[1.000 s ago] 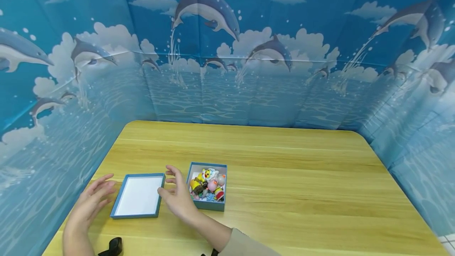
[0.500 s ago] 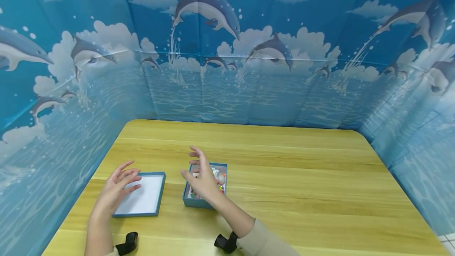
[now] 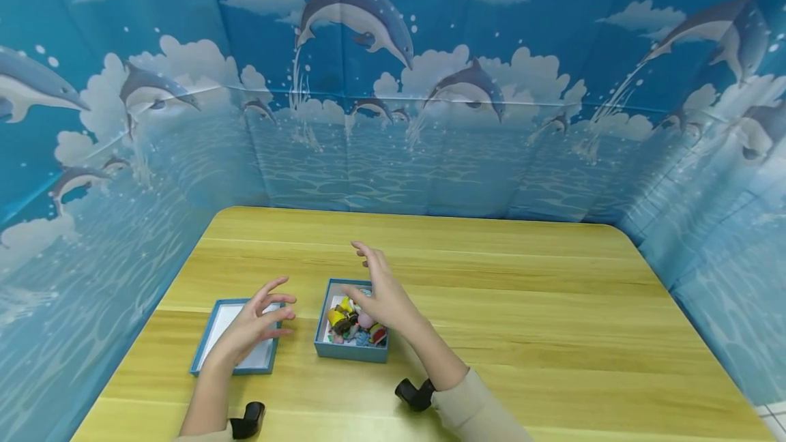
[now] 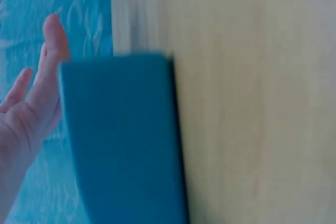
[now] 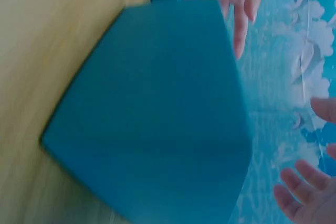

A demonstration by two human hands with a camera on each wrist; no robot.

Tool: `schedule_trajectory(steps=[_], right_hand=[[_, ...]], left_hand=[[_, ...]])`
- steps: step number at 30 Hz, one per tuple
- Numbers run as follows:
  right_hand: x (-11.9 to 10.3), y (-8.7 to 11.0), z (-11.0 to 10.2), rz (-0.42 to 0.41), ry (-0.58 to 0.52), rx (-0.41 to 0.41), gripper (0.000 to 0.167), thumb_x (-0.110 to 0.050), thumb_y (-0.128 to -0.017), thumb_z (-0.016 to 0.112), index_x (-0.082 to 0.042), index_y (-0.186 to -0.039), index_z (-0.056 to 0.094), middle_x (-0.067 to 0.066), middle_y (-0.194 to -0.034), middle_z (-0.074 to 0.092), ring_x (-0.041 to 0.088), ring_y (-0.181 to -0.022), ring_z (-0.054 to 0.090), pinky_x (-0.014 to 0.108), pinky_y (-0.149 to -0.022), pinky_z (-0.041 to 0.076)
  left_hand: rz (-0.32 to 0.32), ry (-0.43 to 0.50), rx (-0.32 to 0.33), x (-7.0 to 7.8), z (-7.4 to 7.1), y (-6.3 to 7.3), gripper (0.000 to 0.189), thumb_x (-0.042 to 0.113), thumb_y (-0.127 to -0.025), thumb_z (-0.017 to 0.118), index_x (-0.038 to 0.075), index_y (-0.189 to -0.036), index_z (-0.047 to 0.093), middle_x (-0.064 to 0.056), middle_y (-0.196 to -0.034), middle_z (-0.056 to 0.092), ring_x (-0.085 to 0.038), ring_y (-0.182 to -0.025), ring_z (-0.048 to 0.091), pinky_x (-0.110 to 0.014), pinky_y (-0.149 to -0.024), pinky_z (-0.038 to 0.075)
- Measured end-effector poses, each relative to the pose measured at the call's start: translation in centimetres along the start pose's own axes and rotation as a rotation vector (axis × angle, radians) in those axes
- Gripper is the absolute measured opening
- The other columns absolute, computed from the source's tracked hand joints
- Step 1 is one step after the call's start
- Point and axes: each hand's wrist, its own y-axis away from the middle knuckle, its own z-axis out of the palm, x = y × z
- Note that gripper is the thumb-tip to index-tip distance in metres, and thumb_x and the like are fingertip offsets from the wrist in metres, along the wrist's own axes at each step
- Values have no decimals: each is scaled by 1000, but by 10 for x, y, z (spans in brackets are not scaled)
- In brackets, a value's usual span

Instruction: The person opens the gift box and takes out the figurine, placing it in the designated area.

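Note:
A blue box (image 3: 351, 351) with a white inside holds several small colourful toy figures (image 3: 344, 319). Left of it lies a shallow blue lid (image 3: 207, 333), white inside up. My left hand (image 3: 252, 326) hovers over the lid's right part, its fingers loosely bent and pointing toward the box; it holds nothing. Above the box's right edge is my right hand (image 3: 387, 299), fingers apart with nothing in them, covering part of the toys. In the left wrist view a blue side wall (image 4: 123, 140) fills the middle. The right wrist view has the box's outer walls (image 5: 157, 87) up close.
The wooden table (image 3: 522, 319) extends to the right and behind the box. A blue dolphin-print curtain (image 3: 393, 155) hangs around its back and sides. A black wrist device (image 3: 248, 420) is on the left wrist, another (image 3: 415, 394) on the right.
Both hands have moved right: the left from beside the lid to over it, the right from between lid and box to above the box. Lid and box have hardly moved.

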Motion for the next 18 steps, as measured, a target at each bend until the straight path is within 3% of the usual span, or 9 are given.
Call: schedule_trajectory(steps=[6,14,18], right_hand=[[16,0,-9,-45,225,-86,71,-29,-85,65,-17,-143,26,7,-135,38,22,-124,36,44,-101,35],[28,0,-14,-77,429,-241,71,-37,-78,72,-21,-138,37,6,-133,40,25,-124,35,50,-103,29],[33,1,-11,-104,510,-281,71,-42,-76,72,-24,-136,39,4,-131,41,26,-122,37,49,-102,29]], left_hand=[[-26,-24,-62,-2,11,-8,70,15,-90,57,13,-146,15,-25,-128,32,-40,-107,48,-48,-85,49],[-66,-94,-121,-2,24,-17,72,16,-89,59,14,-146,16,-24,-124,33,-28,-97,55,-43,-81,52],[-75,-124,-137,-3,28,-20,71,18,-89,60,15,-146,17,-23,-122,35,-26,-95,56,-43,-80,52]])
